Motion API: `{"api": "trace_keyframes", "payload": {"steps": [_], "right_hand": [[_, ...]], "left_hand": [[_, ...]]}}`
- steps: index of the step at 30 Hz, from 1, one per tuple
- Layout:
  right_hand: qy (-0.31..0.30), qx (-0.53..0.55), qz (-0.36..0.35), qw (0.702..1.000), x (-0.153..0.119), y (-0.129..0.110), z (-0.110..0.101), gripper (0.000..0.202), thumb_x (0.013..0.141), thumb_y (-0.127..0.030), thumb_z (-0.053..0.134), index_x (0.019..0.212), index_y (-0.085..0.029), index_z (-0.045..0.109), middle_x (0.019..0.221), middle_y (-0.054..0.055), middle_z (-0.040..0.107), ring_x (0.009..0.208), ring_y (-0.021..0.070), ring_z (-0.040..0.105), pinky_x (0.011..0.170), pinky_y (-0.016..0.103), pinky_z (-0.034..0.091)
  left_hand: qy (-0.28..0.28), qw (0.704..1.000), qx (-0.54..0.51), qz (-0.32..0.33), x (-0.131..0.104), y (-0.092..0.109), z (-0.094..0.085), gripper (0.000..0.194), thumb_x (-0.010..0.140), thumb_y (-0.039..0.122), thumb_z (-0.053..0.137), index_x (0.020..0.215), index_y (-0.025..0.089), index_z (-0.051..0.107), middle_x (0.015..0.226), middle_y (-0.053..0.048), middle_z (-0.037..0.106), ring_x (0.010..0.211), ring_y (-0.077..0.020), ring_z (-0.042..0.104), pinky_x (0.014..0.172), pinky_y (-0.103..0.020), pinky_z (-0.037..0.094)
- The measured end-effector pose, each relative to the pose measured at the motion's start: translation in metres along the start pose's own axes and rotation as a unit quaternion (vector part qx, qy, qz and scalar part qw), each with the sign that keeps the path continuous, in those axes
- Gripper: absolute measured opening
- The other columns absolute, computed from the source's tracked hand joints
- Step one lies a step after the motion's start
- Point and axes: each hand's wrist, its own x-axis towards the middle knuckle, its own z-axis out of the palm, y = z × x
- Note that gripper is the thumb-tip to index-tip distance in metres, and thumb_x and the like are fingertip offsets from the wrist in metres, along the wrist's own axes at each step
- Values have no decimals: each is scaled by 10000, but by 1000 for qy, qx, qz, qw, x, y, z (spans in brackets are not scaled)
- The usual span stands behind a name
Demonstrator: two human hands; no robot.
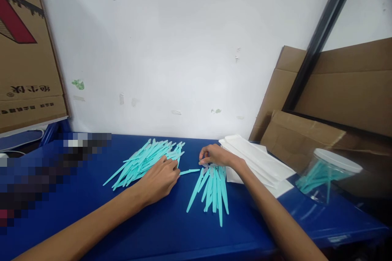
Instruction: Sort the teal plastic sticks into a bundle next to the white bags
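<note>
And here we are over the blue table, with the left hand at the centre of the frame, its fingers bent down at the right edge of the big heap of turquoise sticks. One single turquoise stick pokes out to the right from beside those fingers, though whether they grip it, I cannot tell. Just right of centre, the right hand curls over the top ends of the smaller turquoise bunch, thumb and forefinger close together, and whether anything is pinched there I cannot tell either. That bunch fans out towards the bottom of the frame, its pointed ends spread on the tabletop. Over to the right, behind the right forearm, lie white sheets or bags in a loose stack, and further right stands a clear jar with a white lid, more turquoise sticks showing inside. Cardboard leans at the right, and a printed carton fills the upper left.
</note>
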Motion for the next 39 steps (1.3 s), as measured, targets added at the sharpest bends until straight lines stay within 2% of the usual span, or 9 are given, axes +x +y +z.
{"api": "trace_keyframes", "payload": {"steps": [5,11,16,19,23,26,31,39], "right_hand": [[8,6,-18,1000,1,-5,4,158,837,-362,663,840,-214,719,802,13,720,684,157,638,591,245,416],[42,-2,-50,998,-1,-14,2,74,854,-264,636,855,-209,686,832,6,720,721,151,645,652,245,421],[102,66,-83,989,-3,-27,0,144,931,-349,551,938,-218,611,838,3,721,778,160,665,692,257,451],[116,90,-85,986,-4,-34,2,186,964,-380,490,1024,-225,574,832,3,699,717,151,671,675,261,473],[120,103,-92,983,-5,-40,4,260,981,-383,447,1192,-257,535,920,19,676,718,147,680,641,257,498],[135,104,-114,979,-4,-42,5,289,960,-363,508,1234,-279,547,966,23,693,828,163,688,718,273,519],[142,93,-125,978,-4,-47,3,238,923,-364,583,1119,-255,663,995,34,736,947,203,685,840,311,515],[158,78,-122,977,-5,-51,1,190,919,-357,592,1003,-242,717,965,15,750,893,200,689,802,291,506]], "left_hand": [[22,1000,17,-2,1,2,1,270,956,156,378,851,155,626,893,-115,606,817,-248,560,780,-401,396],[49,995,-28,-78,1,-5,-1,278,987,173,296,951,183,572,902,-85,622,796,-234,567,785,-390,396],[78,973,-123,-176,-1,-19,-4,283,1004,227,229,987,199,510,902,-65,605,698,-194,554,637,-320,379],[90,961,-154,-212,-3,-24,-5,289,1007,288,232,1001,209,509,886,-54,611,713,-198,576,647,-324,385],[79,960,-163,-215,-3,-23,-3,283,998,356,283,1017,214,527,931,-55,624,765,-210,596,680,-333,402],[73,962,-163,-205,-2,-23,-1,316,1005,327,252,936,207,536,887,-54,612,753,-200,587,681,-322,396],[80,961,-173,-200,-2,-27,1,330,1006,309,236,824,212,494,800,-29,589,685,-185,540,644,-305,365],[94,960,-188,-184,-2,-29,-1,336,1009,306,237,836,211,509,805,-27,592,696,-182,538,661,-307,359]]}}
